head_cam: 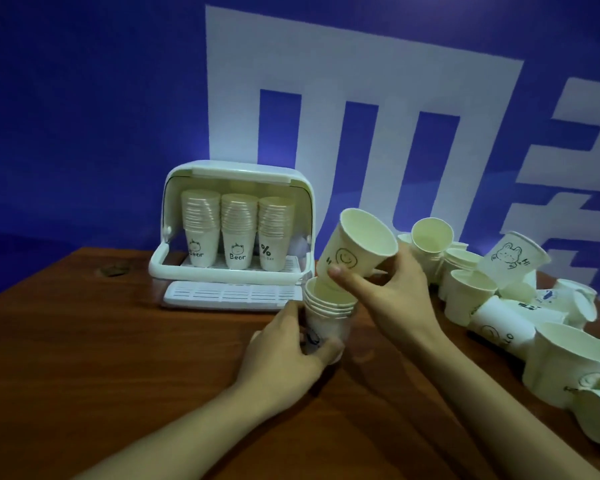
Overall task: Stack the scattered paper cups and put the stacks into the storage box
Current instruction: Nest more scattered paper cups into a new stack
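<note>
Right hand [388, 292] pinches smiley cup [359, 245], tilted, base entering top of short stack [328, 306]. Left hand [291, 351] grips short stack, upright on wooden table [118, 358]. Storage box [232, 230] behind, lid raised, three tall stacks [237, 230] inside. Loose cups [499, 292] heaped at right. Blue wall [84, 116] beyond.

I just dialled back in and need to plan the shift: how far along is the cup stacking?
Done: three tall stacks stand inside the open storage box.

In hand: the left hand holds a short stack on the table while the right hand tilts a smiley cup into its top.

Left: a large pile of loose cups lies at the right, and the short stack is not yet boxed.
</note>
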Demonstrator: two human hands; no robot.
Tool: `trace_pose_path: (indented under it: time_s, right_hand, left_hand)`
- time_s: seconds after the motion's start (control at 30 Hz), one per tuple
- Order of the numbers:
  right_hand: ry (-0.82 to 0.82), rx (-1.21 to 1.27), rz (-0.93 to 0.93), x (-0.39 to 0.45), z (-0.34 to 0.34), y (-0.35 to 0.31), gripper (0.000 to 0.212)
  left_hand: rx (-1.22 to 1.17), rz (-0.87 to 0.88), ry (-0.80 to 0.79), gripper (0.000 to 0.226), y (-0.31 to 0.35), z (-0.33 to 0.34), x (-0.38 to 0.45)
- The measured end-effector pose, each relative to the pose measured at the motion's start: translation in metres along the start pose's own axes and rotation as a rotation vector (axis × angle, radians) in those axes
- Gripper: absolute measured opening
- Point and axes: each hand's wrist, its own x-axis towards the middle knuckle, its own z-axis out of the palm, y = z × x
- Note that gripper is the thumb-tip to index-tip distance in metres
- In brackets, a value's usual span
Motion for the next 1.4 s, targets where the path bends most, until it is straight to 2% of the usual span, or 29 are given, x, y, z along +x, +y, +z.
trace_pose_path:
  time_s: [0.13, 0.17, 0.27, 0.3, 0.4, 0.5, 0.57, 0.67, 0.73, 0.77, 0.8, 0.87, 0.9, 0.97, 1.03, 1.1, 1.17, 1.27, 1.33, 1.4]
  right_hand:
    - [-0.102, -0.2, -0.032, -0.006, 0.006, 0.01, 0.049]
    - [-0.133, -0.209, -0.027, -0.006, 0.005, 0.012, 0.054]
    - [-0.173, -0.09, 0.059, -0.006, 0.005, 0.013, 0.084]
    - [-0.164, -0.084, 0.064, -0.007, 0.005, 0.014, 0.085]
    - [-0.163, -0.311, -0.015, -0.009, 0.008, 0.017, 0.063]
    - [-0.209, -0.5, -0.088, -0.013, 0.011, 0.022, 0.066]
    - [-0.218, -0.516, -0.078, -0.014, 0.014, 0.02, 0.064]
    - [-0.261, -0.395, 0.011, -0.016, 0.014, 0.019, 0.043]
    - [-0.24, -0.283, 0.056, -0.007, 0.01, 0.026, 0.047]
    - [-0.17, -0.289, 0.038, 0.001, 0.005, 0.032, 0.054]
    - [-0.077, -0.367, -0.006, 0.012, -0.002, 0.039, 0.059]
    - [0.071, -0.727, -0.077, 0.038, -0.024, 0.052, 0.059]
    - [0.069, -0.936, -0.044, 0.051, -0.035, 0.059, 0.052]
    - [-0.043, -1.202, 0.152, 0.068, -0.05, 0.075, 0.037]
    - [-0.121, -1.289, 0.286, 0.076, -0.057, 0.09, 0.037]
    - [-0.1, -1.321, 0.296, 0.079, -0.061, 0.097, 0.031]
    - [0.034, -1.271, 0.205, 0.077, -0.066, 0.093, 0.017]
    - [0.283, -1.053, -0.134, 0.063, -0.067, 0.068, 0.018]
    - [0.344, -0.873, -0.315, 0.048, -0.061, 0.039, 0.021]
    - [0.314, -0.678, -0.389, 0.03, -0.052, 0.015, 0.018]
  left_hand:
    - [-0.033, 0.003, -0.007, 0.059, 0.0, 0.001, -0.001]
    - [-0.036, 0.008, -0.001, 0.059, 0.0, 0.002, -0.001]
    - [-0.028, 0.014, 0.018, 0.058, -0.002, 0.003, 0.0]
    - [-0.017, 0.013, 0.017, 0.056, -0.003, 0.003, 0.001]
    - [-0.017, 0.009, 0.024, 0.052, -0.006, 0.005, 0.002]
    - [-0.023, 0.014, 0.031, 0.052, -0.008, 0.006, 0.004]
    - [-0.031, 0.015, 0.022, 0.052, -0.01, 0.006, 0.004]
    - [-0.038, 0.02, 0.033, 0.056, -0.009, 0.006, 0.002]
    - [-0.035, 0.021, 0.046, 0.062, -0.008, 0.008, 0.002]
    - [-0.031, 0.019, 0.043, 0.062, -0.009, 0.008, 0.002]
    - [-0.024, 0.016, 0.036, 0.06, -0.009, 0.008, 0.002]
    - [-0.015, 0.012, 0.031, 0.053, -0.01, 0.008, 0.003]
    - [-0.016, 0.008, 0.036, 0.051, -0.011, 0.008, 0.004]
    - [-0.014, 0.01, 0.04, 0.05, -0.01, 0.007, 0.005]
    - [-0.022, 0.011, 0.034, 0.055, -0.009, 0.007, 0.007]
    - [-0.036, -0.007, 0.015, 0.06, -0.009, 0.007, 0.007]
    - [-0.055, -0.024, 0.002, 0.066, -0.01, 0.007, 0.008]
    - [-0.06, -0.03, 0.0, 0.073, -0.01, 0.006, 0.01]
    - [-0.05, -0.038, -0.006, 0.077, -0.008, 0.005, 0.011]
    - [-0.027, -0.036, -0.015, 0.076, -0.007, 0.003, 0.011]
